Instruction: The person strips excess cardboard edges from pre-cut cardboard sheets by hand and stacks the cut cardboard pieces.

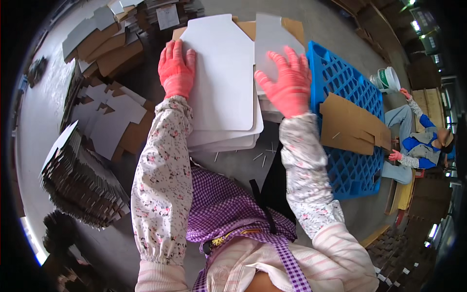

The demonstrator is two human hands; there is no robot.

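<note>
A white die-cut cardboard sheet [219,78] with cut upper corners lies on top of a stack in front of me. Along its left edge rests my left hand [176,70], in a pink-red glove, fingers stretched out and thumb on the sheet. My right hand [288,85], gloved alike and slightly blurred, is spread over a greyish sheet [270,36] just right of the white one. Whether its palm presses on that sheet I cannot tell. Brown cardboard [293,29] shows behind both sheets, and more white sheets [228,141] stick out below at the near side.
A blue plastic pallet [348,73] stands at the right with a brown cardboard piece [348,121] on it. Cardboard stacks [85,180] fill the left side. Beyond the pallet sits another person [423,141] beside a white bucket [388,79]. Thin strips [260,156] litter the floor.
</note>
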